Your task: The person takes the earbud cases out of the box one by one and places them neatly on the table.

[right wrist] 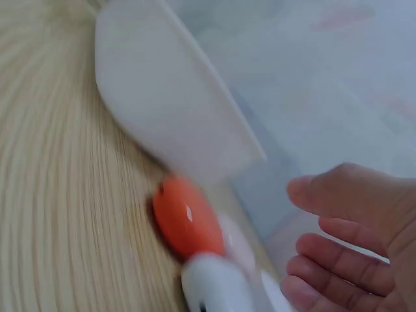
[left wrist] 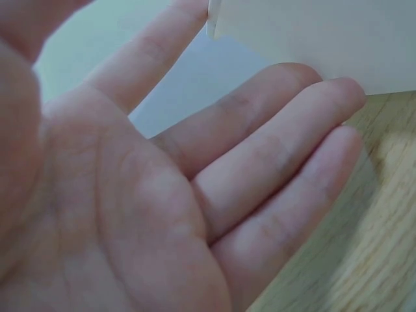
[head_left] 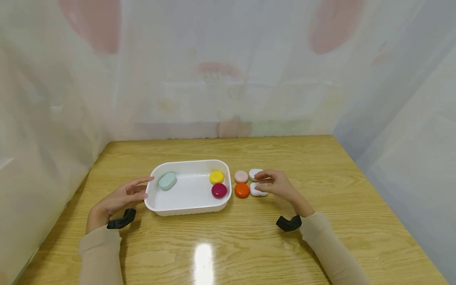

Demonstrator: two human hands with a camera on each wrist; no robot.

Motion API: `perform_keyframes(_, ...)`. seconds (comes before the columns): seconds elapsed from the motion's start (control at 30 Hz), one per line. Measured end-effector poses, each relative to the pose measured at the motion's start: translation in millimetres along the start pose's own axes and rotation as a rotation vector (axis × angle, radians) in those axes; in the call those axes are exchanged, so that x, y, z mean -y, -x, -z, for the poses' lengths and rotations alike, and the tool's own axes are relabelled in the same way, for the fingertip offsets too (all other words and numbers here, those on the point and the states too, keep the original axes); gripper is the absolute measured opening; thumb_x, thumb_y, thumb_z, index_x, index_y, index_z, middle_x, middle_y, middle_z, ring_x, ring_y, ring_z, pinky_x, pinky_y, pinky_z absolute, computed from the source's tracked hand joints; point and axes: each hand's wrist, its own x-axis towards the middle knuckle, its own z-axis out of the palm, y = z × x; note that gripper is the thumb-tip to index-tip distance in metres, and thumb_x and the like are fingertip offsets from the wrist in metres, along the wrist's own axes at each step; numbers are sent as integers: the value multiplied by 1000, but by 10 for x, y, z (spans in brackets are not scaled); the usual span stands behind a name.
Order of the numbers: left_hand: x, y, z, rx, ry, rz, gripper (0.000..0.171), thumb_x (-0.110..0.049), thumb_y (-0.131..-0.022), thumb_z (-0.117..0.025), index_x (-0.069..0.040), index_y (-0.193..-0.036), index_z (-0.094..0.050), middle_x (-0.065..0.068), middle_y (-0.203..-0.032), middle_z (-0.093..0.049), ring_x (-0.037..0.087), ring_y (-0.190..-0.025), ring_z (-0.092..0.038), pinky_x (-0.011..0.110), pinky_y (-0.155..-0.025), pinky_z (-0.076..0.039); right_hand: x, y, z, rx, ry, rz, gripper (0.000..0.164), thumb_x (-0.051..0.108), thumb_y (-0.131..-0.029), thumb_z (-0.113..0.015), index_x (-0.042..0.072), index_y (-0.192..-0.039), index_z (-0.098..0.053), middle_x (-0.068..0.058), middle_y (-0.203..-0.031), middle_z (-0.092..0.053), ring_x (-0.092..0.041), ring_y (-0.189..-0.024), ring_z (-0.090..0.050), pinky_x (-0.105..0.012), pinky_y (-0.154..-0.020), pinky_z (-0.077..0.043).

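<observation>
A white rectangular tub [head_left: 192, 211] with rounded corners stands on the table. My left hand [head_left: 122, 198] touches its left rim, with fingers extended; the left wrist view shows the palm [left wrist: 117, 208] and fingers beside the tub's wall [left wrist: 312, 45]. Inside lie a pale green oval piece [head_left: 168, 181], a yellow round piece [head_left: 216, 177] and a dark red one [head_left: 219, 190]. Over two white rounded pieces, one at the back [head_left: 254, 173] and one in front [head_left: 257, 190], hovers my right hand [head_left: 279, 185]. Its fingers are loosely bent and hold nothing in the right wrist view.
Between the tub and the white pieces lie a pale pink round piece [head_left: 241, 176] and an orange one [head_left: 242, 190]. The wooden table [head_left: 242, 241] has hanging printed sheets [head_left: 228, 99] behind it and at both sides.
</observation>
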Motion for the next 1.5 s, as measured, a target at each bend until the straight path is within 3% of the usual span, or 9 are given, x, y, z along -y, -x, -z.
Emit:
perform_keyframes(0.17,14,30,5,-3,-4,4,60,-17,-100,-50,-12,-154,-23,-15,-133,-50,-3,-112,-60,28,-90,-52,162,-93,-201,27,-51,24,35,2,-83,-72,-12,-114,-61,-33,-112,-63,-43,-102,-62,-43,-91,-54)
perform_keyframes(0.5,15,39,-8,11,19,-19,60,-15,-100,-50,-9,-153,-21,-24,-127,-53,-2,-112,-60,26,-89,-52,437,-318,-609,90,-109,38,30,-2,-83,-69,-12,-111,-62,-31,-109,-65,-31,-99,-65,-27,-86,-56)
perform_keyframes(0.83,71,14,-2,17,29,-20,60,-14,-100,-50,-10,-153,-22,-24,-126,-54,-1,-112,-61,26,-90,-52,658,-527,-1062,179,-151,108,30,-3,-81,-71,-10,-109,-63,-29,-107,-66,-35,-98,-65,-41,-87,-57)
perform_keyframes(1.07,74,36,8,16,32,-36,60,-15,-101,-49,-9,-153,-21,-26,-127,-52,-3,-113,-59,23,-90,-51,729,-733,-1407,230,-144,74,30,-1,-82,-72,-11,-110,-63,-32,-106,-65,-26,-90,-68,-25,-82,-57)
perform_keyframes(1.23,58,22,1,8,29,-28,61,-15,-100,-50,-8,-153,-21,-19,-130,-52,-3,-113,-59,23,-90,-51,768,-848,-1599,242,-111,22,29,2,-81,-74,-8,-107,-65,-29,-106,-67,-23,-88,-67,-13,-77,-54)
perform_keyframes(1.43,61,11,-14,24,48,-30,61,-15,-100,-50,-9,-153,-21,-13,-132,-52,-2,-113,-60,22,-90,-51,808,-959,-1807,251,-65,7,28,4,-80,-75,-6,-104,-67,-26,-105,-70,-27,-90,-68,-8,-73,-50)
perform_keyframes(1.5,61,9,-13,28,53,-28,61,-15,-100,-50,-9,-153,-20,-20,-127,-52,-2,-113,-60,22,-91,-51,823,-1001,-1859,249,-45,-11,29,5,-80,-75,-7,-106,-67,-24,-106,-70,-29,-93,-69,-8,-72,-49)
